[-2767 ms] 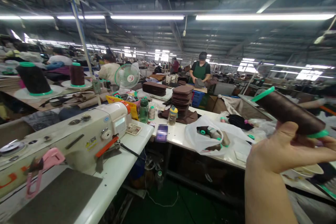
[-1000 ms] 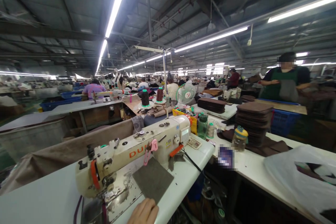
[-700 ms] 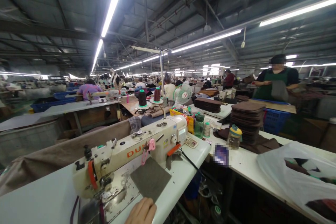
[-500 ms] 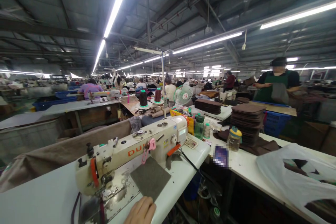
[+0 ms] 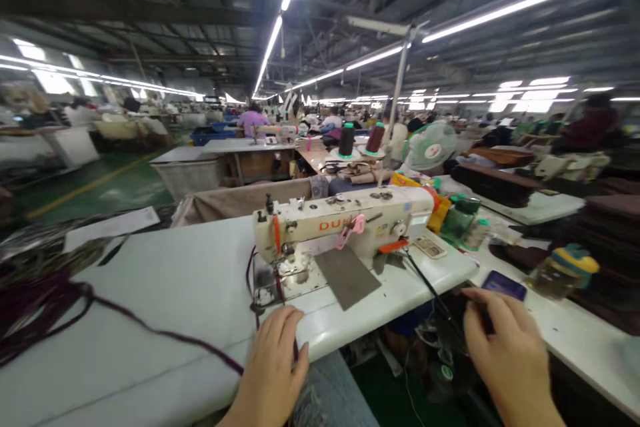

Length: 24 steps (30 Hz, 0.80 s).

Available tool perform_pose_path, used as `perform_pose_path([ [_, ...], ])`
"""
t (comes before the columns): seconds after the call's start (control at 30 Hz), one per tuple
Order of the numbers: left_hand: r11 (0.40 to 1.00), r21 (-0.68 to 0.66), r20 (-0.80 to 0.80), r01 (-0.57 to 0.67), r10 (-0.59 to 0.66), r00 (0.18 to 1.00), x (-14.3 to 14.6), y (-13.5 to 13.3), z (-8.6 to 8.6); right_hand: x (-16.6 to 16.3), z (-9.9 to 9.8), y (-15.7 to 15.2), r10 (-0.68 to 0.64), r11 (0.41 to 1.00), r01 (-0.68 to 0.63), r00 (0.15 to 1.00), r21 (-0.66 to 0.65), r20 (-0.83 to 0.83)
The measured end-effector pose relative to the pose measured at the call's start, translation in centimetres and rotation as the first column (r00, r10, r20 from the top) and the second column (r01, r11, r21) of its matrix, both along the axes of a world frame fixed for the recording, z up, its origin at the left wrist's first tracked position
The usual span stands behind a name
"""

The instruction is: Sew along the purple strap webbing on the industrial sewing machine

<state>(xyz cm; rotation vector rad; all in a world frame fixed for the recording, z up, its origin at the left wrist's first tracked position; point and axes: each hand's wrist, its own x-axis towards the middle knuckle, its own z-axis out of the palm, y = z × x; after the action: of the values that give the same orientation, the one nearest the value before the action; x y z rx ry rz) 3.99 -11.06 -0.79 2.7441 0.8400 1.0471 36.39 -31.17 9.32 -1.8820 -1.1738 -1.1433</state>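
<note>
My left hand rests at the front edge of the white sewing table, its fingers curled over a dark purple fabric strip. That strip runs in from a bundle on the left, and a length of it goes up to the needle area of the sewing machine. A flat grey-brown panel lies on the machine bed, just beyond my fingers. My right hand hovers in front of the side table, near a dark phone-like item. Its thumb and fingers are apart, and nothing shows between them.
A pink clip hangs on the machine. On the right stand a yellow-lidded jar, a green bottle and stacked brown pieces. Behind are thread cones and a fan. Purple strips lie bundled at left.
The view has swung left, bringing more of the table and the purple strip bundle into sight. My right hand has come into view. The white plastic bag at right has mostly left the view.
</note>
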Motion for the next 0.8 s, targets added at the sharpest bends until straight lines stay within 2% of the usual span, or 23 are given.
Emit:
perform_pose_path([
  [0.03, 0.998, -0.030, -0.009, -0.053, 0.052, 0.999, -1.1, -0.4, 0.1, -1.5, -1.4, 1.9, 0.084, 0.995, -0.086, 0.996, -0.055, -0.034],
  [0.1, 0.989, -0.056, -0.038, -0.138, 0.136, 0.990, -3.0, -1.0, -0.1, -4.8, -4.2, 5.1, 0.262, 0.945, -0.276, 0.960, -0.176, -0.102],
  [0.17, 0.978, -0.046, -0.089, -0.201, 0.196, 0.977, -4.7, -1.5, -0.7, -8.0, -6.3, 7.5, 0.413, 0.858, -0.439, 0.898, -0.267, -0.151],
  [0.23, 0.972, -0.022, -0.157, -0.232, 0.226, 0.961, -6.2, -1.8, -1.4, -10.9, -7.6, 9.3, 0.515, 0.765, -0.551, 0.834, -0.333, -0.199],
  [0.33, 0.983, 0.033, -0.240, -0.178, 0.181, 0.954, -7.8, -1.8, -2.2, -13.9, -8.3, 11.1, 0.577, 0.667, -0.636, 0.771, -0.389, -0.270],
  [0.43, 0.995, 0.070, -0.252, -0.064, 0.080, 0.964, -8.5, -1.5, -2.3, -15.3, -8.6, 12.4, 0.604, 0.616, -0.682, 0.730, -0.395, -0.319],
  [0.5, 0.999, 0.004, -0.255, -0.036, 0.036, 0.966, -8.6, -1.4, -1.6, -15.5, -8.7, 12.9, 0.618, 0.598, -0.700, 0.713, -0.391, -0.332],
  [0.57, 0.980, -0.188, -0.255, -0.071, 0.022, 0.967, -8.5, -1.5, -0.2, -15.5, -8.8, 13.4, 0.627, 0.585, -0.713, 0.700, -0.386, -0.343],
  [0.6, 0.940, -0.327, -0.239, -0.098, 0.018, 0.971, -8.4, -1.6, 0.7, -15.5, -8.8, 13.6, 0.628, 0.582, -0.718, 0.695, -0.383, -0.349],
  [0.63, 0.868, -0.483, -0.210, -0.114, 0.012, 0.978, -8.2, -1.8, 1.7, -15.5, -8.8, 13.9, 0.626, 0.579, -0.720, 0.693, -0.382, -0.357],
  [0.67, 0.758, -0.644, -0.161, -0.099, -0.008, 0.987, -8.1, -2.0, 2.9, -15.4, -8.7, 14.1, 0.622, 0.576, -0.723, 0.691, -0.381, -0.369],
  [0.7, 0.619, -0.784, -0.092, -0.049, -0.039, 0.995, -7.9, -2.2, 4.0, -15.5, -8.6, 14.5, 0.618, 0.572, -0.726, 0.687, -0.382, -0.381],
  [0.73, 0.461, -0.887, -0.010, 0.034, -0.093, 0.996, -7.8, -2.5, 5.1, -15.5, -8.6, 14.9, 0.614, 0.565, -0.730, 0.684, -0.385, -0.394],
  [0.77, 0.336, -0.934, 0.067, 0.119, -0.163, 0.984, -7.6, -2.7, 6.1, -15.6, -8.5, 15.4, 0.614, 0.556, -0.734, 0.678, -0.389, -0.403],
  [0.8, 0.302, -0.935, 0.115, 0.186, -0.238, 0.964, -7.4, -3.0, 7.0, -15.7, -8.5, 16.1, 0.616, 0.546, -0.740, 0.673, -0.393, -0.409],
])
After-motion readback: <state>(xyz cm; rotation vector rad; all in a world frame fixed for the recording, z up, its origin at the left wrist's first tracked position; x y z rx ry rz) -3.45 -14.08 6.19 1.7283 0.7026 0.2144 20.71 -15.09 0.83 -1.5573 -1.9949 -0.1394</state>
